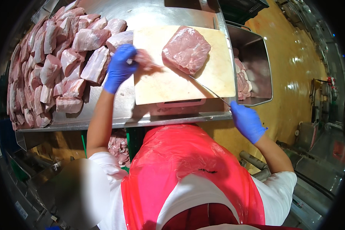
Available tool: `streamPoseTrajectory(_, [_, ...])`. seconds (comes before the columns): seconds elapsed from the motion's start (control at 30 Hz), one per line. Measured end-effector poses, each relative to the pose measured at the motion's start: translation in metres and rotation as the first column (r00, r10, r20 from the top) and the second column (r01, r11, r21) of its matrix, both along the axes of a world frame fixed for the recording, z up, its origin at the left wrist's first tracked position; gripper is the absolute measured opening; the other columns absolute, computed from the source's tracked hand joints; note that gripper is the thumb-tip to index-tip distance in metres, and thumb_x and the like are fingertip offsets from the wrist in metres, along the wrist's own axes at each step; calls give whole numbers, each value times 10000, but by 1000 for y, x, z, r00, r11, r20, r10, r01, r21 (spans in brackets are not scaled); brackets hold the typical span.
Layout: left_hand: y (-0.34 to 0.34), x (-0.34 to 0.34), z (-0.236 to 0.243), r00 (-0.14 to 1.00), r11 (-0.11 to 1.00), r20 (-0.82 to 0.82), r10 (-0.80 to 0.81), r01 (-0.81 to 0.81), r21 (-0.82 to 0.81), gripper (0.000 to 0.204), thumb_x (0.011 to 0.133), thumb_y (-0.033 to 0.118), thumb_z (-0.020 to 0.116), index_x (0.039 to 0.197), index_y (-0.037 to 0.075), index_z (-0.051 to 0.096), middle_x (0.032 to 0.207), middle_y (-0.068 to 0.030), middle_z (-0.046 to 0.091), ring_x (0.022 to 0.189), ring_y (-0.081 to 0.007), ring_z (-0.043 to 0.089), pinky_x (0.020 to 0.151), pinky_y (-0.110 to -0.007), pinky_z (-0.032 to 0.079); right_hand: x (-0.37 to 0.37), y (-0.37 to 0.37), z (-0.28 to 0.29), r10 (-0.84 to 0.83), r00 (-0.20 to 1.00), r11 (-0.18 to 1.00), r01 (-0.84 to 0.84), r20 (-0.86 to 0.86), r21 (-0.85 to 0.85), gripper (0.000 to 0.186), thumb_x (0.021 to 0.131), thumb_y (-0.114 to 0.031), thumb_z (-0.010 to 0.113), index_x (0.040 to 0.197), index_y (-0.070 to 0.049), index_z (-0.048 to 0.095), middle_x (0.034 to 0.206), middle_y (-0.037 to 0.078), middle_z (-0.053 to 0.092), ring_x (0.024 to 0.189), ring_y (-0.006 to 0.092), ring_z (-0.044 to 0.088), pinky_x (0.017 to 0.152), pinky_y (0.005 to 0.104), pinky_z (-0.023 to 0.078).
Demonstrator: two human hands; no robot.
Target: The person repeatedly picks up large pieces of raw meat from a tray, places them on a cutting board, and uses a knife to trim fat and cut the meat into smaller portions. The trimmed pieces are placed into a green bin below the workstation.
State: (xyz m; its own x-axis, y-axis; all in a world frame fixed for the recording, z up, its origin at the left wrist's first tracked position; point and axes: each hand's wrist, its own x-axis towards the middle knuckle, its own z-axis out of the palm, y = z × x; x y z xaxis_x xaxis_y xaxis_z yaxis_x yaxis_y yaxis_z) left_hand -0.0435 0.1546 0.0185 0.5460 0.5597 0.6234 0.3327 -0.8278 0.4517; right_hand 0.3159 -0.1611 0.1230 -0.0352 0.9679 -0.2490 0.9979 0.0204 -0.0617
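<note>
My left hand (120,66), in a blue glove, is closed on a thin strip of meat (146,61) at the left side of the cutting board (153,90). Motion blurs the strip. In my right hand (248,122), also gloved in blue, is a knife (209,90) with a long narrow blade. The blade slants up and left across the board, its tip at the lower edge of a thick boneless piece of raw meat (186,50). That piece lies flat on the board, and neither hand touches it.
A big heap of raw meat pieces (50,73) covers the left of the steel table (142,15). Right of the board stands a deep steel bin (257,50) with meat inside. A green-sided container below the table edge holds meat scraps (119,147). A dark crate (243,9) sits far right.
</note>
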Motion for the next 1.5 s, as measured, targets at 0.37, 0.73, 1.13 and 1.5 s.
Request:
streamPoseTrajectory(0.37, [-248, -255, -77, 658, 283, -392, 643, -680, -676, 257, 844, 74, 654, 1084, -17, 633, 1029, -108, 677, 931, -184, 626, 846, -329, 515, 64, 129, -38, 111, 682, 951, 138, -723, 276, 335, 1005, -309, 608, 1097, 13, 598, 958, 181, 598, 881, 333, 585, 812, 421, 465])
streamPoseTrajectory(0.73, [-78, 117, -15, 943, 830, 214, 257, -102, -548, 552, 1060, 315, 514, 1480, -35, 437, 1495, -207, 484, 1386, -278, 455, 1176, -360, 330, -32, 207, -96, 220, 580, 826, 317, -785, 466, 330, 975, -298, 593, 997, 26, 652, 992, 249, 639, 982, 411, 599, 879, 465, 475])
streamPoseTrajectory(1.13, [-150, 51, 16, 932, 830, 197, 306, -160, -534, 170, 866, 65, 731, 1033, 50, 699, 998, -91, 676, 933, -189, 676, 800, -342, 537, -85, 102, -53, 34, 778, 949, 171, -627, 263, 597, 1007, -151, 523, 1559, -161, 295, 947, 230, 679, 815, 447, 661, 730, 543, 526])
streamPoseTrajectory(1.5, [-168, 81, 17, 915, 924, 201, 350, -302, -232, 227, 790, 76, 787, 1001, 98, 707, 937, -103, 636, 891, -281, 645, 773, -386, 535, 36, -30, 2, 53, 960, 994, -76, -277, -74, 778, 918, -42, 568, 1597, -316, 305, 943, 152, 651, 682, 383, 643, 613, 489, 529])
